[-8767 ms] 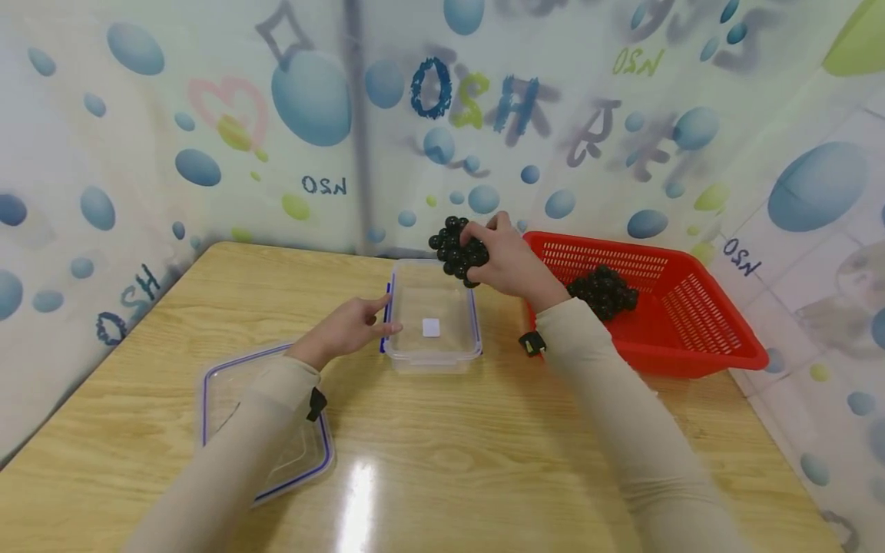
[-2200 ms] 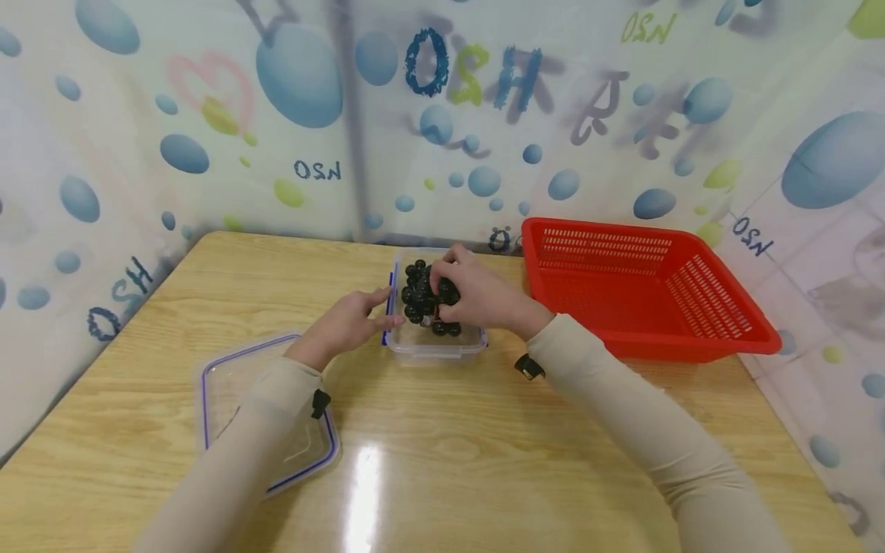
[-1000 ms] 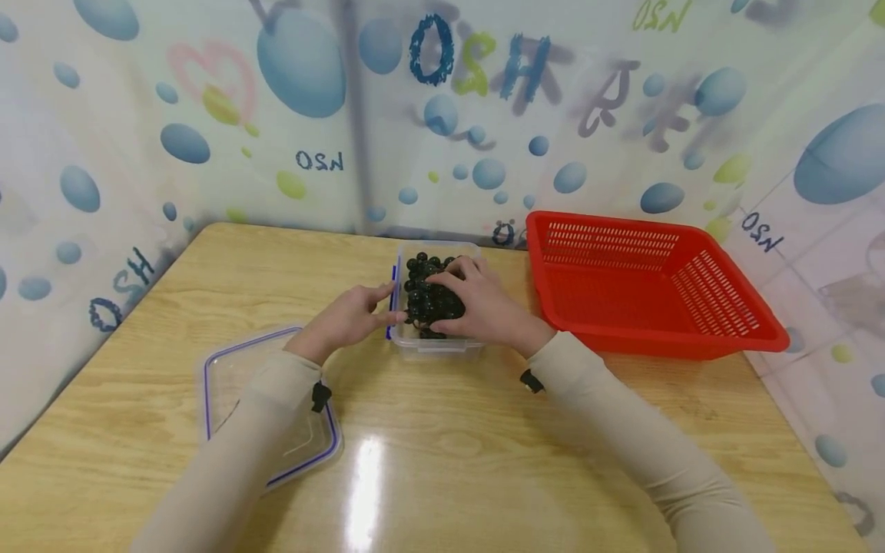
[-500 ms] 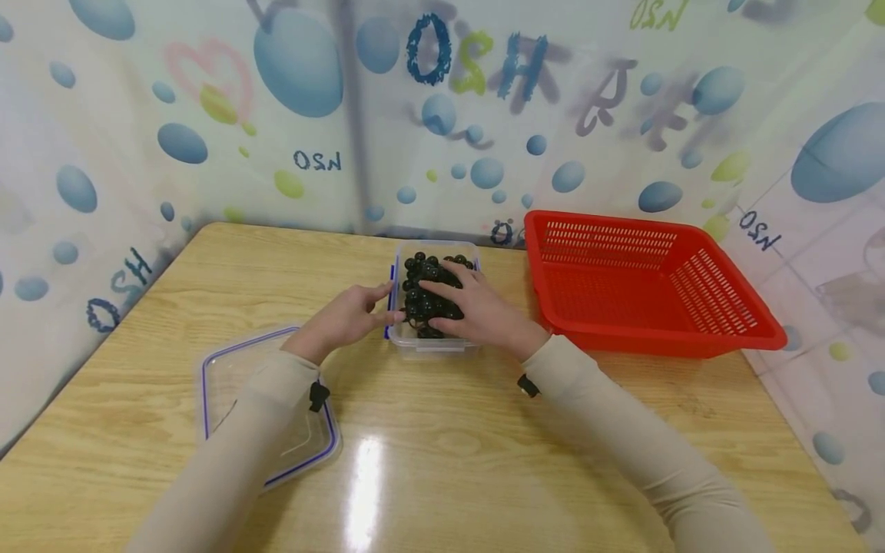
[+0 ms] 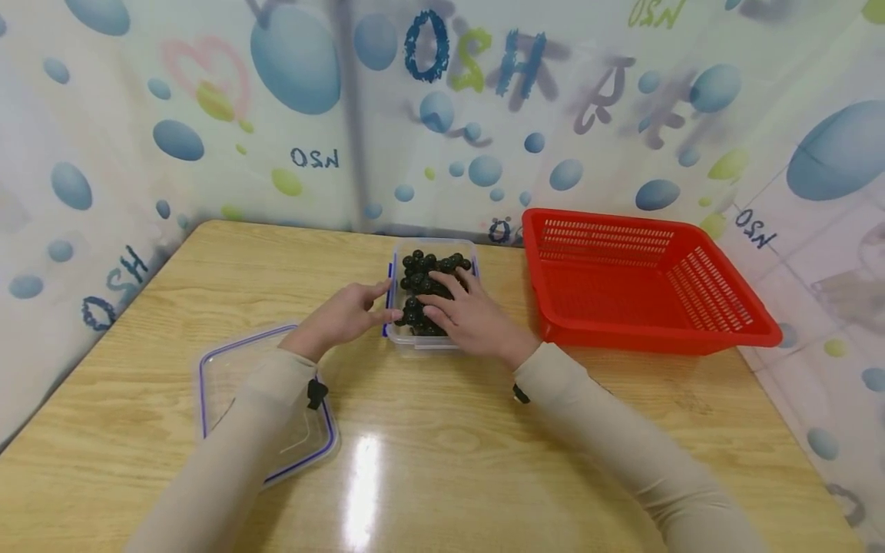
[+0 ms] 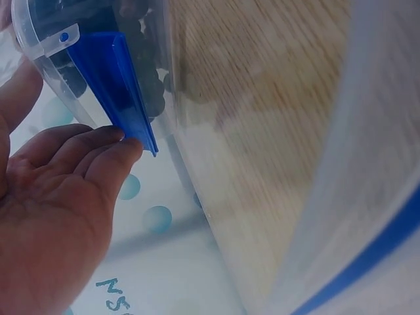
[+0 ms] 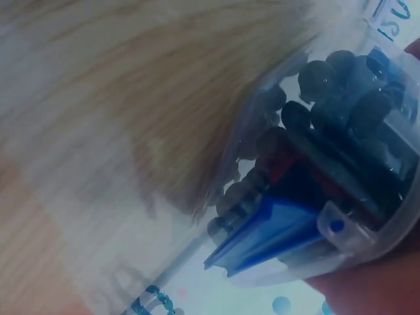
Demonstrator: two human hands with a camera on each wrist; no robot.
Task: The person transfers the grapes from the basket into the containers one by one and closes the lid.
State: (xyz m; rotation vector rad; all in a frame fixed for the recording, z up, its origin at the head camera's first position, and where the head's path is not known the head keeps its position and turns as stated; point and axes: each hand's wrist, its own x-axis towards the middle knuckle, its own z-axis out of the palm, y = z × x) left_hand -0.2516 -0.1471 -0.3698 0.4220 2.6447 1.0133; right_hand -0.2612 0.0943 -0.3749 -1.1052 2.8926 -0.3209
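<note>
A clear plastic food container (image 5: 433,345) with blue latches stands near the far edge of the table, bunches of black grapes (image 5: 418,262) inside it. My left hand (image 5: 349,316) holds its left wall. The thumb lies over the rim and the fingers touch the outside, where the left wrist view shows them against a blue latch (image 6: 111,79). From the right, my right hand (image 5: 477,315) reaches over the rim and rests spread fingers on top of the grapes. In the right wrist view, grapes (image 7: 318,82) show through the container wall beside another latch (image 7: 269,230).
The clear lid (image 5: 242,369) with a blue seal lies on the table (image 5: 442,476) at the left, partly under my left forearm. A red plastic basket (image 5: 608,299) with slotted walls stands at the right. A patterned curtain (image 5: 442,138) hangs behind the table.
The grapes have gone from the red basket into the container with my right hand. Lately that hand has loosened its grasp, spread its fingers and shifted toward me. My left hand has stayed.
</note>
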